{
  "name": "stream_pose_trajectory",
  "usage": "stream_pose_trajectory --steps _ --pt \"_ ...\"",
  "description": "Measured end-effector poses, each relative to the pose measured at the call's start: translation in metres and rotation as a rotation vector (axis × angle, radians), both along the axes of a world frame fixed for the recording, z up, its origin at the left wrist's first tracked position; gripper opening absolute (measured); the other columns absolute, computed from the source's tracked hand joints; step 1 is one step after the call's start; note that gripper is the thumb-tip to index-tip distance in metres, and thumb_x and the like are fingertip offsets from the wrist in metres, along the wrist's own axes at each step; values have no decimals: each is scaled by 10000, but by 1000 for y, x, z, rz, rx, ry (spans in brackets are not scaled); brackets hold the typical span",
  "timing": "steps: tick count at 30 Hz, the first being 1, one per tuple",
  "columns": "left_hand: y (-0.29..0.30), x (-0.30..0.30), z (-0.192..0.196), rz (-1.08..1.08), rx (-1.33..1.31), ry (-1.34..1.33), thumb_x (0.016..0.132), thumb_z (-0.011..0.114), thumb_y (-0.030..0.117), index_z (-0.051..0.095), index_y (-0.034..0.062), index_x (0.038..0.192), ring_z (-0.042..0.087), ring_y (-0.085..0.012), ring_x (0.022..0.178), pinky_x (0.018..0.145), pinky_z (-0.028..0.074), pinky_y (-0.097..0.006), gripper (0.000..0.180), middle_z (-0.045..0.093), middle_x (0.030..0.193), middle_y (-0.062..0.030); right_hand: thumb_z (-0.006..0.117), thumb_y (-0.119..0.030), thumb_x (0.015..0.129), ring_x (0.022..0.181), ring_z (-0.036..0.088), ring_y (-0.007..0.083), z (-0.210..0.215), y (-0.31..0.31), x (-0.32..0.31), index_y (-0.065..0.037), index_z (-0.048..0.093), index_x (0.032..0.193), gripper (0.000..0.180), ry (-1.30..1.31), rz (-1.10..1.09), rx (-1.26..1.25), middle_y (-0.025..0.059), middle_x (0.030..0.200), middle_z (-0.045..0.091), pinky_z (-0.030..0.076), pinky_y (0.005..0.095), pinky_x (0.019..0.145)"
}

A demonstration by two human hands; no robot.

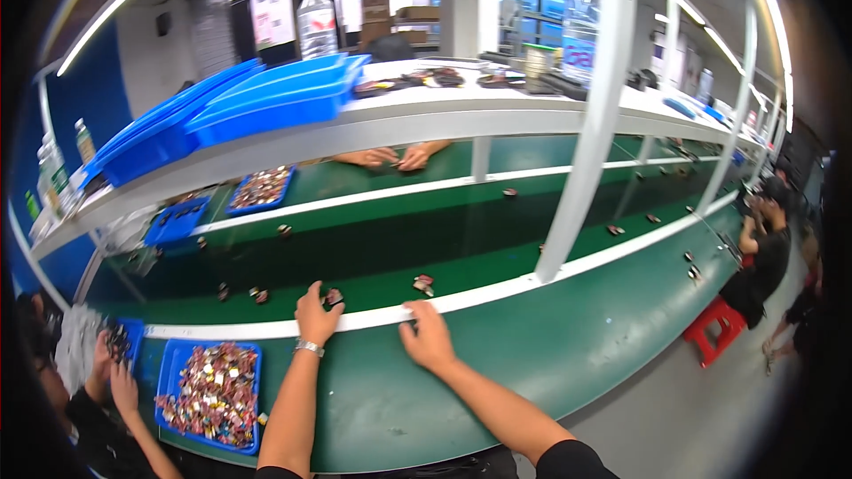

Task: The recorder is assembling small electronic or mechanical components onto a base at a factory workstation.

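Observation:
My left hand [316, 315], with a metal watch band at the wrist, reaches over the white rail [364, 320] to the belt's near side. Its thumb and fingers are closed around a small dark-and-reddish part [334, 297], whose exact kind I cannot make out. My right hand [429, 337] is at the rail with fingers apart and nothing in them. Just beyond its fingertips lies a similar small part [423, 284] on the green belt [382, 253]. Left of my left forearm stands a blue tray [258, 390] heaped with small reddish, white and gold pieces.
A white post [581, 151] rises from the rail and a shelf [461, 120] crosses above the belt, carrying blue trays [275, 111] and bottles. Another person's hands [390, 157] work across the belt. A co-worker's hands [111, 368] are at the left; a red stool [717, 330] stands right.

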State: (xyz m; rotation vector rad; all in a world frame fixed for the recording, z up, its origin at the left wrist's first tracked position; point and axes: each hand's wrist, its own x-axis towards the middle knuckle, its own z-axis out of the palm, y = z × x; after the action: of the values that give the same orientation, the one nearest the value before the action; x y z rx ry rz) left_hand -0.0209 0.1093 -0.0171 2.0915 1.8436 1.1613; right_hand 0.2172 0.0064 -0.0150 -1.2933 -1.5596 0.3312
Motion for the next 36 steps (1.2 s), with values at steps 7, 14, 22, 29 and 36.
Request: stream_pose_trajectory --steps 7,14,22,29,36 --pt "3 13 1 -74 -37 -75 696 816 179 627 100 1185 605 -296 1057 920 475 -417 530 709 1065 -78 632 -66 845 889 657 282 6 -5 -2 -16 618 1122 282 94 170 -152 146 1047 637 531 367 801" --pt "-52 33 18 -250 26 -221 729 802 150 624 41 1187 603 -310 1039 927 483 -399 504 663 1104 -136 587 -78 945 810 680 165 22 -17 -15 54 552 1246 331 362 231 -457 138 1027 688 575 291 737" --pt "-122 49 31 -346 -44 -313 727 812 144 591 18 1228 633 -221 951 805 525 -339 563 625 1129 -117 532 -51 969 832 688 149 -1 -8 -17 67 546 1276 330 575 384 -529 141 1036 695 577 276 741" --pt "-131 54 24 -347 -149 -312 740 827 137 591 0 1213 628 -163 825 721 540 -271 546 560 1107 -114 589 -96 934 802 691 133 8 -19 -23 23 653 1179 280 387 341 -513 110 961 726 560 279 735" --pt "-118 36 9 -521 -479 -689 937 642 98 606 3 1036 609 -74 775 686 512 -243 142 666 887 -32 583 -49 900 853 697 311 36 -22 -5 -26 568 1222 323 -83 465 -374 164 905 709 542 372 777"
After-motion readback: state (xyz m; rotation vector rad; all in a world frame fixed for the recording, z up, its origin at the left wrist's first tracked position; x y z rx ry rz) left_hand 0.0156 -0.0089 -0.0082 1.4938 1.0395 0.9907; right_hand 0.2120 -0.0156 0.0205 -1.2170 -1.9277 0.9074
